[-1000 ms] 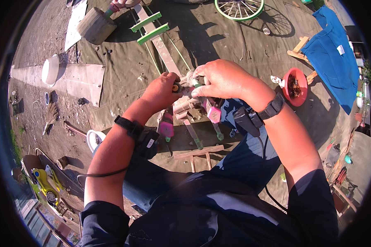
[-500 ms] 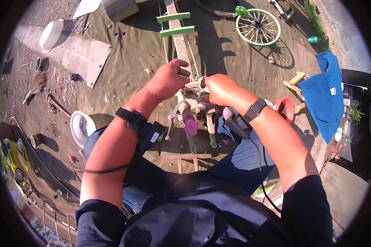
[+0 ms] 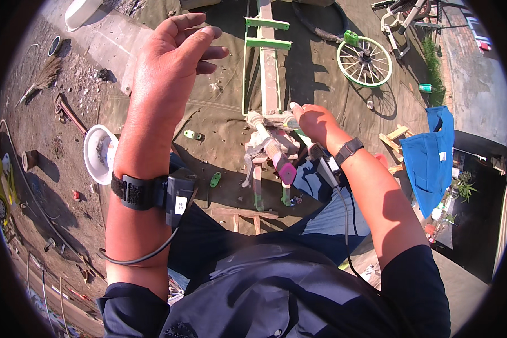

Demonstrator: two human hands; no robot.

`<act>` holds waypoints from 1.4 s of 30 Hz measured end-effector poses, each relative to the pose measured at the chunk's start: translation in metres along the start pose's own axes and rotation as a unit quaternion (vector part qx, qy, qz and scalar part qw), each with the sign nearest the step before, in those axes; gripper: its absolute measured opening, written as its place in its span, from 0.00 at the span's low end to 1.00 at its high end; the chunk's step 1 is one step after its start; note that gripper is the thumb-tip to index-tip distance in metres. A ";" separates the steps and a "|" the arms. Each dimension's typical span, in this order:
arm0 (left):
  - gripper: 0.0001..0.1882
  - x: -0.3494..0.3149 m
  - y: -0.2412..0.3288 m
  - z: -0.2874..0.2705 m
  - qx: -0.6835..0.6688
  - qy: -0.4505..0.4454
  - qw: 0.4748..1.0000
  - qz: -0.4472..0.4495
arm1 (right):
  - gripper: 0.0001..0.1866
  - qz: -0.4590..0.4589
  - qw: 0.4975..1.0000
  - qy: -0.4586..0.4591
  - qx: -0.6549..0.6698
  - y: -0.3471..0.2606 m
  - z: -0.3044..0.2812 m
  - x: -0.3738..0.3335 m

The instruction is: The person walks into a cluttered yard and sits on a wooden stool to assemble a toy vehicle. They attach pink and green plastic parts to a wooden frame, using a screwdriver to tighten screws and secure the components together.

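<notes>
A long beige metal frame with green crossbars stretches away in front of me. Its near end is a dusty joint assembly, with a pink-capped bar and green-tipped legs pointing toward me. My right hand is closed at the right side of this near end, its thumb along the edge; the other fingers are mostly hidden. Up to the left, well apart from the frame, my left hand is raised with its fingers spread and nothing in them. A small wooden stool stands between my knees.
At far right lies a pale-green-rimmed spoked wheel near a black tyre. Blue cloth drapes over a wooden stand. On the left are a white basin, a pipe wrench and a broom. Small green parts lie on the tarp.
My left hand has lifted away from the frame, up and to the left. My right hand stays at the near end. The view has shifted, and the pink-capped bar appears farther right.
</notes>
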State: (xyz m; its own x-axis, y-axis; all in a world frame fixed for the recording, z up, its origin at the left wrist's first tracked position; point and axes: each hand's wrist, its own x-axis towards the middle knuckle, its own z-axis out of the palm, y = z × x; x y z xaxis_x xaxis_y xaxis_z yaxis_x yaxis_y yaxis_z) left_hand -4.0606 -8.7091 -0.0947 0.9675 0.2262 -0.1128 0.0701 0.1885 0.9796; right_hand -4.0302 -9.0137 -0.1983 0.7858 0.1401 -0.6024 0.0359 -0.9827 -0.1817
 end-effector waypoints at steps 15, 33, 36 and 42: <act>0.20 0.000 -0.002 -0.013 0.043 0.031 0.997 0.052 | 0.17 0.004 0.999 -0.013 -0.051 0.004 -0.003 0.002; 0.20 0.001 -0.005 -0.016 0.083 0.035 0.995 0.053 | 0.19 -0.204 0.955 0.019 -0.213 -0.003 -0.008 -0.022; 0.20 0.002 -0.006 -0.018 0.084 0.037 0.994 0.053 | 0.19 -0.166 0.971 0.072 -0.154 -0.013 -0.007 -0.028; 0.20 0.002 -0.005 -0.015 0.088 0.032 0.994 0.052 | 0.17 0.028 0.999 -0.030 -0.013 -0.002 -0.004 -0.003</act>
State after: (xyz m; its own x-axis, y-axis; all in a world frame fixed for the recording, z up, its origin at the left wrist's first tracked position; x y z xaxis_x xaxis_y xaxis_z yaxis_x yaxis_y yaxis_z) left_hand -4.0631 -8.6956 -0.1027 0.9547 0.2971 -0.0146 0.0180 -0.0087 0.9998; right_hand -4.0308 -9.0130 -0.1932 0.7484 0.0920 -0.6569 0.0097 -0.9917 -0.1279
